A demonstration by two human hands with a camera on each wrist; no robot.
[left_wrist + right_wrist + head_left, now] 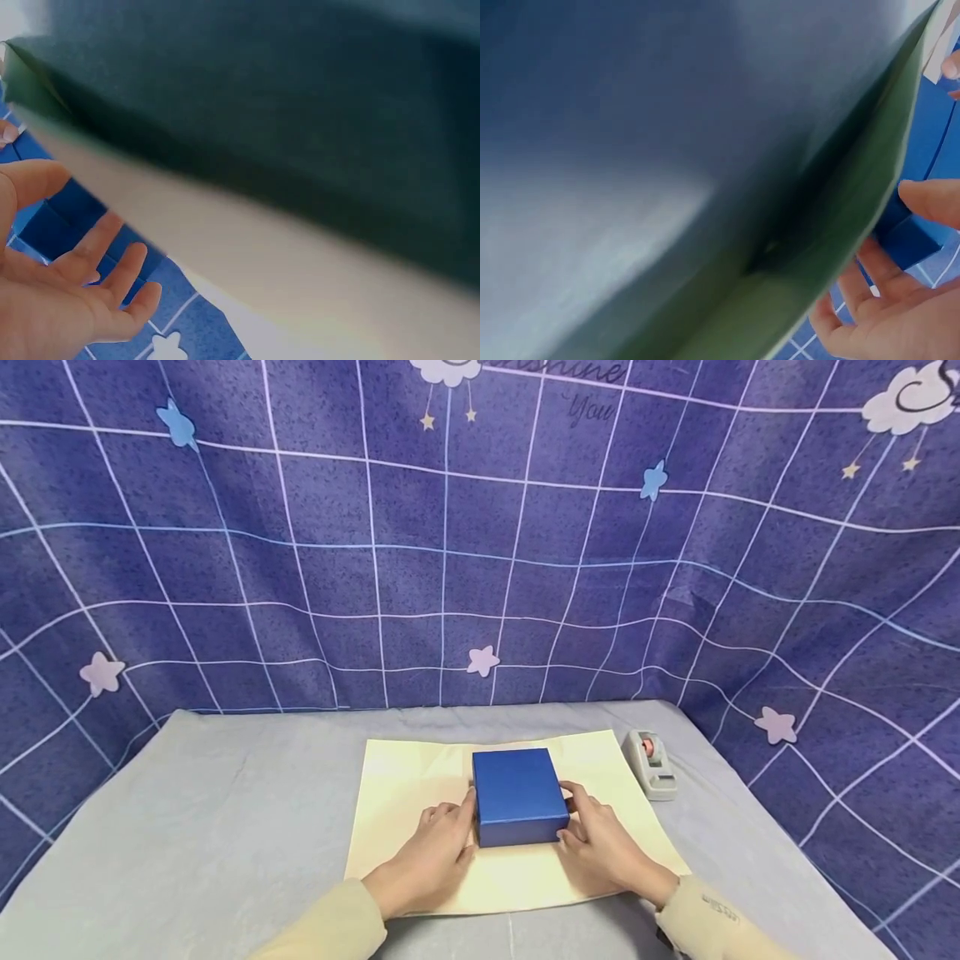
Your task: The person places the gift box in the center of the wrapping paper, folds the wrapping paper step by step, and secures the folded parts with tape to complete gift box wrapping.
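Observation:
A closed blue box (pixel 517 787) sits on a pale yellow sheet of paper (pixel 405 777), a little right of its middle. My left hand (pixel 431 853) is at the box's left side, index fingertip right at its edge and the thumb lower down, near the front corner. On the other side, my right hand (pixel 606 845) touches the right side with relaxed, slightly bent fingers, its thumb by the front right corner. Both wrist views show spread, loose fingers beside the box (pixel 907 244), partly hidden behind the blurred near edge of the paper (pixel 187 202).
A white tape dispenser (pixel 651 766) with a reddish core stands just off the paper's right edge. Grey cloth (pixel 225 827) covers the table. A blue-purple curtain (pixel 480 568) with a grid, stars and clouds hangs behind and along the right side.

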